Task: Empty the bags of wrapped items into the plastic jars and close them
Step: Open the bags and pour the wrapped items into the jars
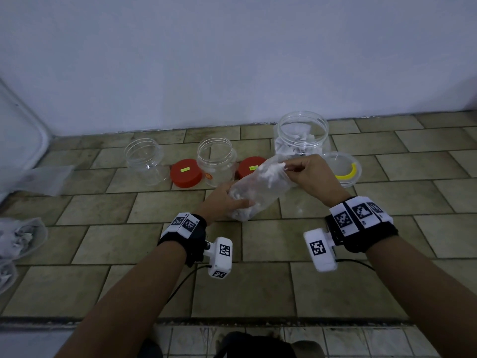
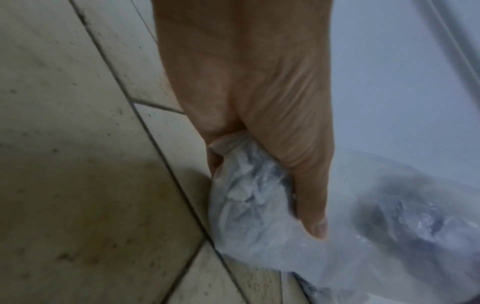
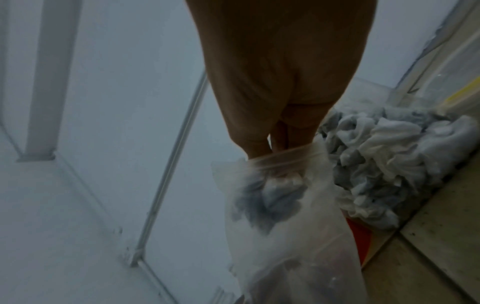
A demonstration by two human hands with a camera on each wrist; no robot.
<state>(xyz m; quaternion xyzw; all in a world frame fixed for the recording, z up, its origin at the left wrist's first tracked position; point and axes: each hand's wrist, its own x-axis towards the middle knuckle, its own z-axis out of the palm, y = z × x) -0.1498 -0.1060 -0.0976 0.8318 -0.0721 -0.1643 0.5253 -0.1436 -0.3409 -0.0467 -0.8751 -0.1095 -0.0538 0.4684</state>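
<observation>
Left hand: fingers and thumb curled round the lower, closed end of a clear plastic bag; the thin film bunches and creases under the thumb in the left wrist view. Right hand: fingertips pinched together on the bag's open mouth, where the film has a thicker band along its rim; white crumpled wrapped items crowd that mouth. The bag is a soft, limp tube, held slanted above the floor, its mouth end higher and pointed toward the large jar.

Large jar: clear rigid plastic, round, wide-mouthed, upright, open, near the far edge of the floor by the wall. It is partly filled with white crinkled wrapped pieces. Just to its right lies a clear round lid with a yellow strip along its inner rim.

Left of the hands, two smaller clear jars stand upright and open: the middle jar and the left jar, both with threaded necks. A flat round red lid with a small yellow-green label lies between them; a second red lid lies between the middle jar and the bag, partly hidden by the bag.

The floor is matte beige rectangular tile with dark grout. At its left edge lie a flat clear bag and, nearer, a bag holding crumpled white pieces.
</observation>
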